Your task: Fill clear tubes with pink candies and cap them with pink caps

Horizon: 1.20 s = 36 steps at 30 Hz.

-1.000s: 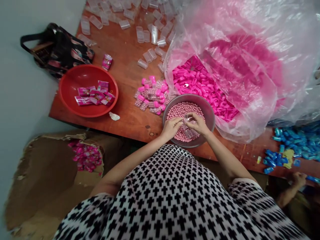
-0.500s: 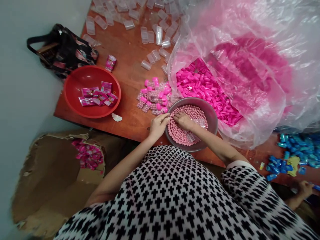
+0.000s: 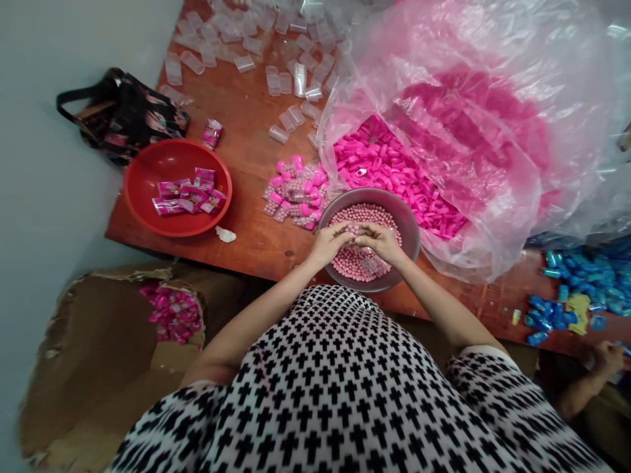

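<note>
A grey metal bowl (image 3: 413,244) full of small pink balls (image 3: 345,264) stands at the table's front edge. Above it my left hand (image 3: 329,242) and my right hand (image 3: 380,242) meet at the fingertips. Between them is a small clear plastic container, mostly hidden by the fingers, that my left hand grips. Pink balls show at its mouth, under the closed fingers of my right hand. More clear containers (image 3: 373,265) lie on the balls in the bowl. Left of the bowl is a pile of filled containers (image 3: 296,190) with bright pink caps.
Loose pink caps (image 3: 394,172) spill from a big plastic bag (image 3: 497,125). Clear containers (image 3: 273,80) lie scattered at the back. A red bowl (image 3: 132,200) with pink packets, a black handbag (image 3: 142,115), a cardboard box (image 3: 83,368), blue pieces (image 3: 591,276) and another person's hand (image 3: 608,358) are around.
My right hand has risen from among the balls and come against my left hand. The left hand has moved in over the bowl. The view has shifted slightly.
</note>
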Motion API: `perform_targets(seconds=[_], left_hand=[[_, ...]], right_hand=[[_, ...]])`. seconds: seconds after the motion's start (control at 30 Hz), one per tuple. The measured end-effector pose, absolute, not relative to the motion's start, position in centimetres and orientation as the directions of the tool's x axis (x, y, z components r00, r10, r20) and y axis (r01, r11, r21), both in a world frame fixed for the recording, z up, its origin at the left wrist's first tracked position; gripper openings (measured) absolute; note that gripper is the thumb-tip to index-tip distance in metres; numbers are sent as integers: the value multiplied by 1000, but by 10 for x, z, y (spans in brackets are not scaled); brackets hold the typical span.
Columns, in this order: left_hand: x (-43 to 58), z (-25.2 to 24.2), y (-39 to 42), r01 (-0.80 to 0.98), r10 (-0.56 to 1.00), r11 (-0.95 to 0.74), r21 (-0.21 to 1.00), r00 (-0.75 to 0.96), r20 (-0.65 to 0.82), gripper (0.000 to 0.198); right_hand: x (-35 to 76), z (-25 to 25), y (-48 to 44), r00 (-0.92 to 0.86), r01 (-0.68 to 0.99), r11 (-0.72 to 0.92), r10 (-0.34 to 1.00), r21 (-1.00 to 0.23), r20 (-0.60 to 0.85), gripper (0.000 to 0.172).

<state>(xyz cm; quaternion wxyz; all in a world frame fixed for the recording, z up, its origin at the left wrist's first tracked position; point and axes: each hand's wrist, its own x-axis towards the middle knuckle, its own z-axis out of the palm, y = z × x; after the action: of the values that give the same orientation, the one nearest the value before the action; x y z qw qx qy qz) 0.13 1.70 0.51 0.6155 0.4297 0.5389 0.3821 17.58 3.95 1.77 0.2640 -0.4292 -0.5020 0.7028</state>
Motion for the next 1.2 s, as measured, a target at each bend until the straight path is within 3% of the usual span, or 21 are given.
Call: perform_targets(seconds=[0.1,0.2,0.33,0.47,0.57,0.7,0.8,0.9,0.97,1.07,1.2], left_hand=[[5,6,17,-191,902,424,885,172,-396,47],[4,11,16,-234,897,431,872,213,-387,45],[-4,15,17,-120,921,358,926,206,-329,39],[-15,9,18,47,956,262,964,122,-266,34],[-23,5,16,11,951,296,955,90,-296,36],[-30,7,15,-128,923,383,915,87,-375,43],[-34,9,17,-215,908,419,882,62,-415,43],[-37,10,20,-311,898,431,847,59,-436,41],[-38,8,22,-338,896,432,836,58,-440,41],[-39,6,26,-339,895,432,836,45,-444,42],[-39,7,31,-350,899,419,838,28,-438,46]], right_hand=[[183,29,43,-489,148,-215,833,-965,-261,50],[187,40,49,-568,345,31,803,-938,-182,38],[189,47,53,-626,499,237,764,-834,-157,27],[192,51,62,-619,587,185,730,-788,-290,30],[190,55,87,-581,710,223,721,-668,-377,32],[170,49,144,-470,812,302,846,-499,-252,27],[151,34,187,-399,905,338,883,-257,-246,28],[139,15,215,-444,890,454,846,-40,-295,33],[136,4,227,-510,837,546,800,31,-317,34],[137,-4,238,-584,767,639,734,58,-346,34],[146,-3,247,-663,712,702,658,-28,-357,31]])
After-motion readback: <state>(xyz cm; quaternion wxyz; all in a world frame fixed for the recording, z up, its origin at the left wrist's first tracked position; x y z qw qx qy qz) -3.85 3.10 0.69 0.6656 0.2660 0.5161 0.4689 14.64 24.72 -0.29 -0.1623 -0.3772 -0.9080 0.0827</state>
